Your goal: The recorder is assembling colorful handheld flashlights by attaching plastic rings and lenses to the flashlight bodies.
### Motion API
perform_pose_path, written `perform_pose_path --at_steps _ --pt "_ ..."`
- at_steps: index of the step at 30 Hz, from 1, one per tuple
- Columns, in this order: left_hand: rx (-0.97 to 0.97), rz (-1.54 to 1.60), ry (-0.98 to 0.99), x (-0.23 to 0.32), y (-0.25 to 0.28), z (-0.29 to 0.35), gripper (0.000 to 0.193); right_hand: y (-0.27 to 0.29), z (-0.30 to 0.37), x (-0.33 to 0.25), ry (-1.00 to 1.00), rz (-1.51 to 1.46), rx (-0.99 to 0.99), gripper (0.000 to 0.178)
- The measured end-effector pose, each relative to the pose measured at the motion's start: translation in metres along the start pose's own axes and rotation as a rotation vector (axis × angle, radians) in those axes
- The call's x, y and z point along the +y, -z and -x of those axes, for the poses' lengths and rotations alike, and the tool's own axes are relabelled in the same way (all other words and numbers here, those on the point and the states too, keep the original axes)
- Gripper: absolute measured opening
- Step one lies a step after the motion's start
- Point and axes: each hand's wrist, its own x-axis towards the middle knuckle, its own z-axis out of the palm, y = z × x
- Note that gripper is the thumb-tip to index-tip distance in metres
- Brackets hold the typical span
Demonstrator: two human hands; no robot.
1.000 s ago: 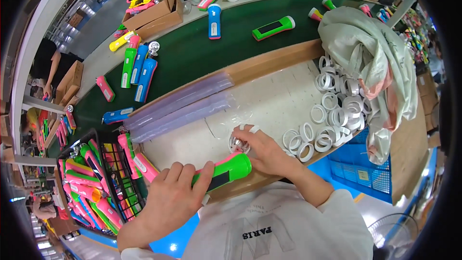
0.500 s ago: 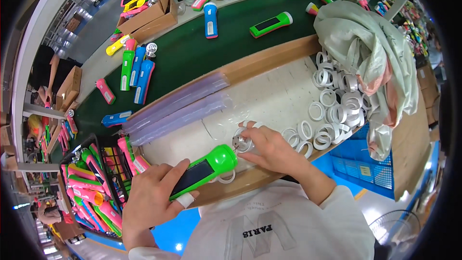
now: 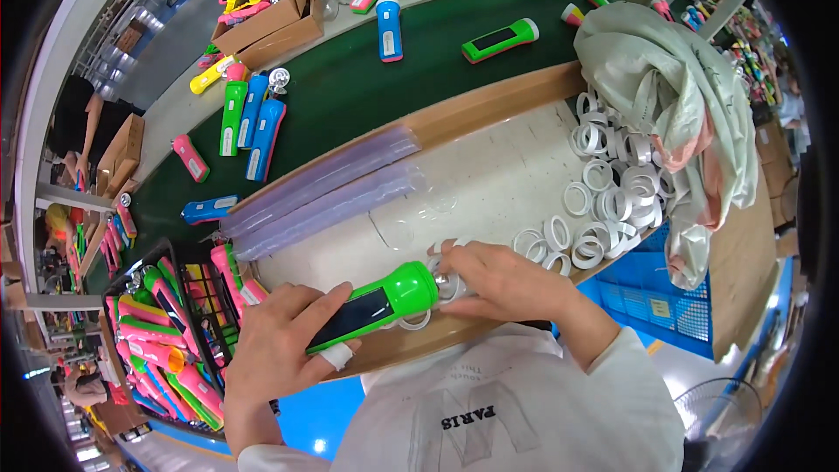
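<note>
A green flashlight body (image 3: 384, 304) with a dark panel on its side lies in my left hand (image 3: 284, 341), whose fingers are wrapped round the tail end. A white wrap covers part of that thumb. My right hand (image 3: 498, 284) pinches a shiny reflector head (image 3: 449, 285) at the open front of the body. The two parts meet or nearly meet; the fingers hide part of the contact. Just under the flashlight rests a loose white ring (image 3: 414, 321). To the right, a heap of white rings (image 3: 612, 201) lies in the cardboard tray (image 3: 507, 162).
Clear plastic sleeves (image 3: 332, 183) lie along the tray's left. A black basket (image 3: 166, 253) of colourful flashlights stands at left. On the green conveyor belt (image 3: 350, 105) lie several flashlights. A pale sack (image 3: 655, 70) drapes over the tray's right end, above a blue crate (image 3: 655, 288).
The reflector head has come up against the front of the green body, where a gap with wires showed before. My left hand has shifted slightly right with the body.
</note>
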Motion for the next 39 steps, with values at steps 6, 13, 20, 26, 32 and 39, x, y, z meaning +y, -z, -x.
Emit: perform_pose_path --at_steps 6,13,20,26,32,39 --pt "0.121 0.224 -0.107 -0.001 -0.019 -0.004 0.057 -0.004 -0.001 0.001 0.154 -0.336 0.151 0.063" --pt "0.087 0.687 -0.264 0.008 -0.046 -0.002 0.055 -0.016 0.005 -0.026 0.712 -0.14 0.477 0.061" --pt "0.261 -0.265 -0.221 -0.008 -0.095 -0.034 0.062 -0.045 -0.032 0.04 -0.48 -1.229 0.39 0.037" --pt "0.113 0.719 -0.003 -0.008 -0.084 -0.012 0.056 -0.019 -0.009 0.012 0.2 -0.363 0.338 0.039" --pt "-0.01 0.87 -0.256 -0.005 -0.071 -0.023 0.053 0.0 0.014 -0.034 0.534 -0.209 0.438 0.024" --pt "0.047 0.879 0.019 0.005 -0.073 -0.019 0.05 -0.003 -0.002 -0.019 0.191 -0.409 0.495 0.032"
